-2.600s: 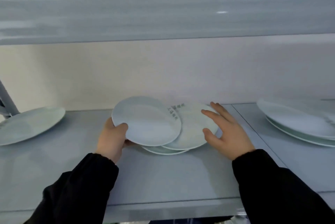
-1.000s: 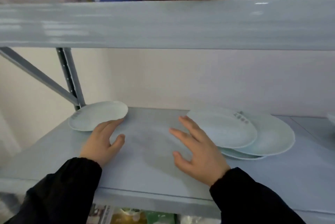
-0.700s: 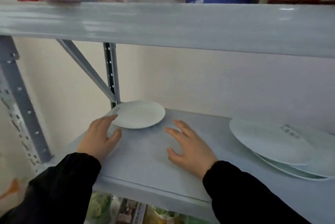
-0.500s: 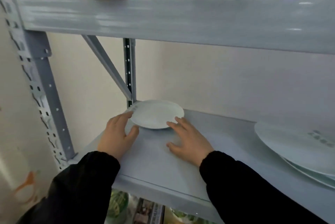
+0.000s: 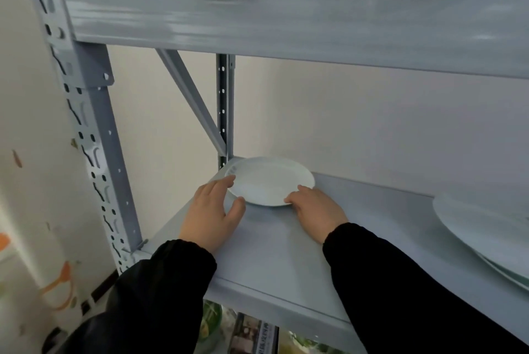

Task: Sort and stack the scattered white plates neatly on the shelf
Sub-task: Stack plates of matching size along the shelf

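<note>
Both hands bracket the single small plate for pickup

On the left hand [image 5: 211, 210], the fingers [image 5: 226, 181] are straight and loosely spread, with the forefinger and thumb touching the small white plate [image 5: 270, 181] at its near-left rim. On the right hand [image 5: 315, 207], the fingers [image 5: 303, 190] are slightly bent against the near-right rim. I cannot tell whether any fingertip is under the edge. I see no closed grip on either side. I judge this two-sided contact is there to steady the shallow plate and get the fingertips under it. The plate lies flat in the left rear corner of the grey shelf [image 5: 286, 253], just beside the perforated upright [image 5: 225, 107]. The overlapping white plates [image 5: 481, 227] lie well apart at the right edge. I take them to be the plate's destination.
</note>
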